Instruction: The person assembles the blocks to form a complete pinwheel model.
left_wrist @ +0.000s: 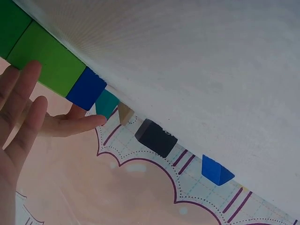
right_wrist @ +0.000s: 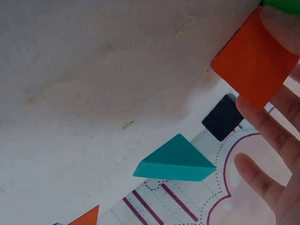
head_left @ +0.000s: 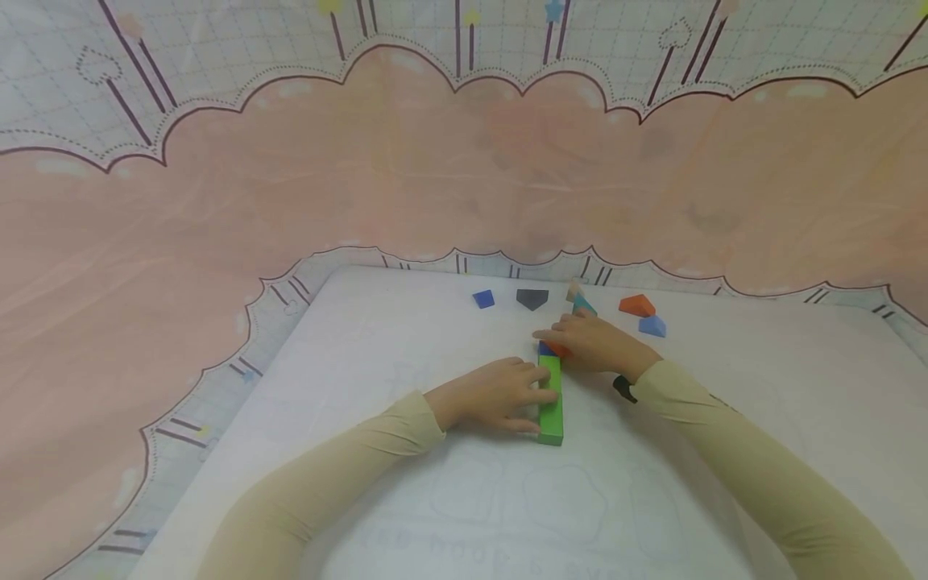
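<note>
A row of green blocks lies lengthwise on the white table, with a blue block at its far end. Beside that end, an orange block is pinched by my right hand, the thumb on its near face and fingertips at its far edge. My left hand comes from the left, its spread fingers resting on the green blocks. In the left wrist view, light green and darker green blocks meet at a seam.
Toward the table's back edge lie a blue block, a dark grey block, a tan block and a teal triangular block. Farther right sit another orange block and a light blue block. A patterned cloth hangs behind.
</note>
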### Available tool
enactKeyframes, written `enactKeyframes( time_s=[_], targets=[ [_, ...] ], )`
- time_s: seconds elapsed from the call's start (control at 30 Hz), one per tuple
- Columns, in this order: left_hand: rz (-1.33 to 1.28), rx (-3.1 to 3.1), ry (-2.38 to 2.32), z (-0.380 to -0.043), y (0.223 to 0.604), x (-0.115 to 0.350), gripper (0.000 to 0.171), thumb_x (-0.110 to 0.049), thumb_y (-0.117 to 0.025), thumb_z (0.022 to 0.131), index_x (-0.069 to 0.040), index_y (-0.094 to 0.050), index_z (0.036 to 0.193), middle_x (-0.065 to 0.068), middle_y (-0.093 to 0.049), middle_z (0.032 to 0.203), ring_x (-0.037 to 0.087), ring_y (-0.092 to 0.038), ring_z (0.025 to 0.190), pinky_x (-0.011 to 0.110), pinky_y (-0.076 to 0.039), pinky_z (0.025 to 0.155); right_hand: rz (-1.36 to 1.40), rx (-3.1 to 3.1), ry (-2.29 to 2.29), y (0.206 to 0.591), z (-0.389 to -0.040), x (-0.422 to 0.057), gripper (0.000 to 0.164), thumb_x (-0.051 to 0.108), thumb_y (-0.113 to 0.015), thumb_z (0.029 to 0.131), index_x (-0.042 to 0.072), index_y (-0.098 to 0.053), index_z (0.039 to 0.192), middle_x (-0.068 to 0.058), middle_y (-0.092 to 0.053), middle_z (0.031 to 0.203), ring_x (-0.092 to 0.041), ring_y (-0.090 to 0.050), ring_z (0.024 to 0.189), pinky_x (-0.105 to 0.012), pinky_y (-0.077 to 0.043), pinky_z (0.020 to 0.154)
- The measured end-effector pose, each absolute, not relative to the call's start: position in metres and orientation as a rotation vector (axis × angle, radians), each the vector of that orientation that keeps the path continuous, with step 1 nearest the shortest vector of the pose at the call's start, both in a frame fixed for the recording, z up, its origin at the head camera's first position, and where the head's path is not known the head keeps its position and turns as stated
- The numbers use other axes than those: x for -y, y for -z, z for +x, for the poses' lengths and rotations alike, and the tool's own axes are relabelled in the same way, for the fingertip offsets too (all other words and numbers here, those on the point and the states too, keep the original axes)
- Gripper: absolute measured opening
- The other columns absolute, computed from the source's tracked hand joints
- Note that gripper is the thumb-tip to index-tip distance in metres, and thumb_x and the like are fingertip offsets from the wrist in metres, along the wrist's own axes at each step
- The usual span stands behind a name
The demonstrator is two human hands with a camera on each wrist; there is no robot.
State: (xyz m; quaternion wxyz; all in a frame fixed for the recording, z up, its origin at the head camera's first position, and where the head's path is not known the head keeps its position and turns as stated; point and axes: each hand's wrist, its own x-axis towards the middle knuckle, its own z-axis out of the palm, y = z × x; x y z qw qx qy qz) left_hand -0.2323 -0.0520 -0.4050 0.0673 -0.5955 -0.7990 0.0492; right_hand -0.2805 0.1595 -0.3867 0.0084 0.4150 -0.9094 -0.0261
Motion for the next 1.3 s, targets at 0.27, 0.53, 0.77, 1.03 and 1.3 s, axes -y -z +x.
enactKeyframes(
  time_s=[0.27, 0.53, 0.77, 1.03, 1.3],
  targets=[
    [-1.79, 2.411, -0.138, -0.2315, 0.405, 0.0518, 0.047, -0.055, -0.05, 0.09, -0.022, -0.052, 0.123, 0.0, -0.05, 0.112, 0.012, -0.052, 0.094, 0.028, -0.045, 0.092, 1.264, 2.872, 0.084, 0.39, -0.2821, -0.165, 0.045, 0.007, -0.069, 0.082, 0.016, -0.06, 0.125, -0.004, -0.069, 0.108, -0.024, -0.06, 0.101, -0.045, -0.044, 0.098],
    [-1.782, 2.412, -0.154, -0.2314, 0.4055, 0.052, 0.047, -0.056, -0.049, 0.09, -0.023, -0.051, 0.123, 0.0, -0.051, 0.114, 0.012, -0.053, 0.095, 0.027, -0.044, 0.092, 1.268, 2.864, 0.055, 0.3937, -0.2852, -0.167, 0.044, 0.006, -0.071, 0.08, 0.017, -0.062, 0.122, -0.002, -0.07, 0.101, -0.022, -0.06, 0.095, -0.045, -0.045, 0.097],
    [-1.787, 2.407, -0.149, -0.2313, 0.4009, 0.0531, 0.046, -0.055, -0.049, 0.09, -0.023, -0.052, 0.124, 0.0, -0.052, 0.116, 0.012, -0.053, 0.097, 0.027, -0.045, 0.092, 1.245, 2.899, 0.025, 0.3923, -0.2841, -0.1666, 0.044, 0.009, -0.071, 0.081, 0.019, -0.061, 0.123, -0.001, -0.07, 0.103, -0.022, -0.06, 0.098, -0.046, -0.044, 0.098],
    [-1.754, 2.437, -0.153, -0.2325, 0.3991, 0.0527, 0.048, -0.055, -0.048, 0.09, -0.024, -0.052, 0.126, 0.0, -0.054, 0.119, 0.013, -0.054, 0.102, 0.03, -0.044, 0.095, 1.26, 2.881, 0.024, 0.3911, -0.284, -0.166, 0.043, 0.008, -0.071, 0.081, 0.018, -0.062, 0.122, -0.002, -0.07, 0.103, -0.023, -0.06, 0.098, -0.047, -0.044, 0.099],
    [-1.651, 2.488, -0.165, -0.2337, 0.4008, 0.0517, 0.052, -0.057, -0.048, 0.09, -0.023, -0.051, 0.129, 0.005, -0.054, 0.129, 0.019, -0.055, 0.113, 0.036, -0.042, 0.101, 1.26, 2.895, 0.031, 0.3905, -0.2844, -0.1655, 0.045, 0.01, -0.072, 0.08, 0.018, -0.061, 0.123, -0.003, -0.069, 0.104, -0.023, -0.06, 0.099, -0.048, -0.043, 0.099]
  ],
)
